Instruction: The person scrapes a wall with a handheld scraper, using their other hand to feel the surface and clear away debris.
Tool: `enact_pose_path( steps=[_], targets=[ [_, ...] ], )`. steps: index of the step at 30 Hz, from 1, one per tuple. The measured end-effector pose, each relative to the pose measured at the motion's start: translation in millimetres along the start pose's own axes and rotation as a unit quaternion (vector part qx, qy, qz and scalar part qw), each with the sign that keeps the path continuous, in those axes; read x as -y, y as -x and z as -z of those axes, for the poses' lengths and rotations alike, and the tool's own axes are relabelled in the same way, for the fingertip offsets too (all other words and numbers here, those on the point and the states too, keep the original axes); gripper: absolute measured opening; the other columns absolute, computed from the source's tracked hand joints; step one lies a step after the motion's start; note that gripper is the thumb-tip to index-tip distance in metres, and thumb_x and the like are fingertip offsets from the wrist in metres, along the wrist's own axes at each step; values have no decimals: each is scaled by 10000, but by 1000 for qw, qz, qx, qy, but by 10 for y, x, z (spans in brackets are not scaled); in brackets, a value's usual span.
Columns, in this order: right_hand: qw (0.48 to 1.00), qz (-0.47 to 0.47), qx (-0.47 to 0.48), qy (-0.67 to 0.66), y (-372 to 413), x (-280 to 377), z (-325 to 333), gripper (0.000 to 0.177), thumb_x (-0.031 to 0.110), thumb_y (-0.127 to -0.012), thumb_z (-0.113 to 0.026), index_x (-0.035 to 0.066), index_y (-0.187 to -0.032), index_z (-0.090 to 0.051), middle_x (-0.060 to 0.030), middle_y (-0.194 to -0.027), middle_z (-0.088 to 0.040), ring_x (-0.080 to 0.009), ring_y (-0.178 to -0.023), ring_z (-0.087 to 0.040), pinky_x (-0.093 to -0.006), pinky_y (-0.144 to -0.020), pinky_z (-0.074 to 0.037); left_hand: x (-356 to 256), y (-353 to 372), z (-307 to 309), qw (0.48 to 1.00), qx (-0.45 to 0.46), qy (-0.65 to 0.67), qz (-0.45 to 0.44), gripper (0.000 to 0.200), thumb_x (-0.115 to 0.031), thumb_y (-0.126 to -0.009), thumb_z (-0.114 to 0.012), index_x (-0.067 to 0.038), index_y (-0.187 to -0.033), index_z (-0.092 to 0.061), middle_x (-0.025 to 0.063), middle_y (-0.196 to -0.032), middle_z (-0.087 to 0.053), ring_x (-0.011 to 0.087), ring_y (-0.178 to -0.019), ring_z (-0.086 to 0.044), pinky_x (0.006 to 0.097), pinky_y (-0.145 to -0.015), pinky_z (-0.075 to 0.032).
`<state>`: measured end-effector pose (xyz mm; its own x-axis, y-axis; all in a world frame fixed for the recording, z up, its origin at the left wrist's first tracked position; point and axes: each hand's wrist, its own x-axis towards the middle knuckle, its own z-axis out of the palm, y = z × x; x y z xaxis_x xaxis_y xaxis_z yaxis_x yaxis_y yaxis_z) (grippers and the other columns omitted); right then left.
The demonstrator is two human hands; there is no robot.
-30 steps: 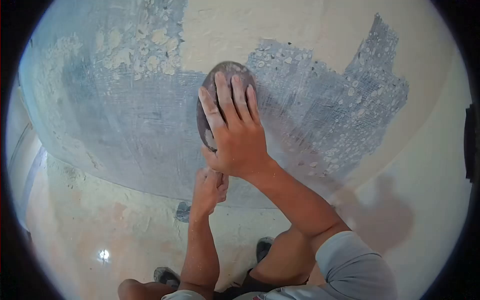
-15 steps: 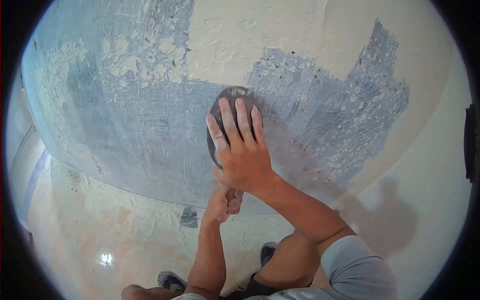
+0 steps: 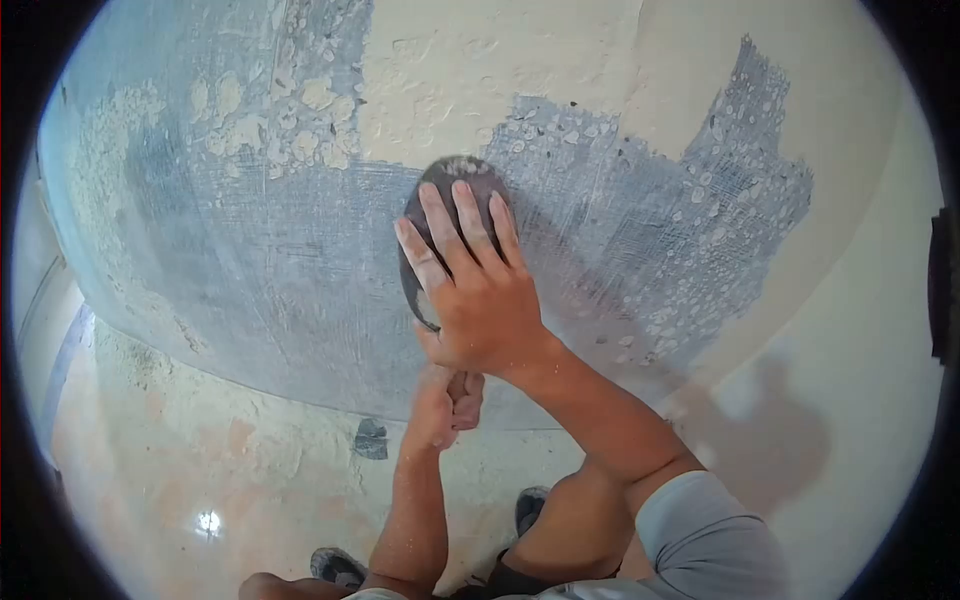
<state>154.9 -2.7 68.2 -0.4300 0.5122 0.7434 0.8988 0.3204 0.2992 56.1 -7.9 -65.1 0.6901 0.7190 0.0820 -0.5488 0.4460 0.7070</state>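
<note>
A dark oval pad lies against a curved surface, with pale residue at its top edge. Across the pad, my right hand rests flat with its fingers spread. Just below the right wrist is my left hand, its fingers curled closed; what they hold, if anything, is hidden. The curved surface is scraped blue-grey around the pad, with cream coating above and pale speckled spots on both sides.
The surface's lower edge curves above a pale, stained floor. A small dark patch lies on the floor near that edge. My shoes and bent knee show at the bottom. An arm shadow falls at the right.
The pad and my right hand have moved slightly up the surface. My left hand stays close under the right wrist. The whole view has shifted a little.
</note>
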Motion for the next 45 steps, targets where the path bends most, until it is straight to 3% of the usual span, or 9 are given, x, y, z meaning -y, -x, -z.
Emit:
enact_pose_path(
  steps=[7,10,13,17,22,29,32,41,45],
  targets=[
    [1000,11,1,-3,136,-9,-88,916,260,-597,-833,91,-1457,-565,-216,-1591,-415,-440,-1474,-368,-611,-1219,-225,224,-52,81,996,39,75,18,467,-574,-1023,-513,-118,-928,-490,-34,-563,-343,75,-396,-257,255,-371,-185],
    [1000,14,-4,-20,9,-67,-12,910,261,-606,-830,96,-1459,-560,-201,-1592,-420,-427,-1476,-371,-606,-1220,-227,42,-40,-95,999,-28,28,-3,485,-589,-1017,-520,-112,-933,-490,-28,-557,-343,75,-395,-270,250,-367,-193],
    [998,2,-21,-56,-76,-36,29,903,248,-605,-831,93,-1454,-564,-195,-1586,-432,-408,-1483,-370,-600,-1223,-227,-40,-80,120,999,27,-1,-23,474,-588,-1017,-522,-120,-949,-489,-27,-572,-358,74,-396,-286,244,-362,-194],
    [999,18,-16,-28,97,-30,-135,899,220,-593,-833,85,-1444,-574,-194,-1584,-438,-400,-1487,-369,-604,-1221,-229,212,-100,121,999,-7,54,2,488,-569,-1015,-524,-120,-827,-494,-38,-565,-387,74,-396,-297,245,-359,-191],
    [996,32,-33,-79,-102,-93,-29,860,200,-630,-808,88,-1450,-572,-177,-1600,-426,-394,-1497,-361,-586,-1234,-217,-32,-141,-6,994,-61,-31,-87,489,-502,-1034,-514,-122,-729,-479,-47,-547,-355,71,-423,-304,262,-391,-202],
    [994,32,-24,-97,74,-95,-115,882,174,-627,-774,78,-1475,-549,-161,-1617,-410,-387,-1505,-356,-590,-1234,-207,278,-196,66,987,-107,-22,-114,624,-567,-1042,-514,-94,-639,-463,-37,-515,-363,72,-422,-329,257,-401,-225],
    [992,35,-40,-116,-86,-135,-75,876,165,-639,-763,82,-1483,-542,-165,-1610,-421,-395,-1496,-371,-595,-1230,-214,14,-185,29,983,-91,-81,-136,632,-557,-1039,-534,-92,-618,-449,-39,-507,-360,71,-425,-341,258,-398,-226],
    [990,38,-35,-129,-26,-128,-95,862,147,-677,-735,79,-1507,-511,-140,-1609,-432,-377,-1494,-382,-564,-1239,-214,71,-157,34,984,-94,-50,-144,582,-508,-1055,-512,-91,-652,-462,-38,-538,-388,67,-427,-324,257,-392,-222],
    [989,12,-79,-125,-89,-59,-145,845,126,-676,-716,75,-1496,-519,-143,-1601,-440,-387,-1487,-387,-563,-1238,-219,-88,-74,40,977,-97,-116,-151,586,-501,-1060,-503,-90,-646,-454,-41,-541,-388,67,-431,-326,259,-396,-226]
  ],
)
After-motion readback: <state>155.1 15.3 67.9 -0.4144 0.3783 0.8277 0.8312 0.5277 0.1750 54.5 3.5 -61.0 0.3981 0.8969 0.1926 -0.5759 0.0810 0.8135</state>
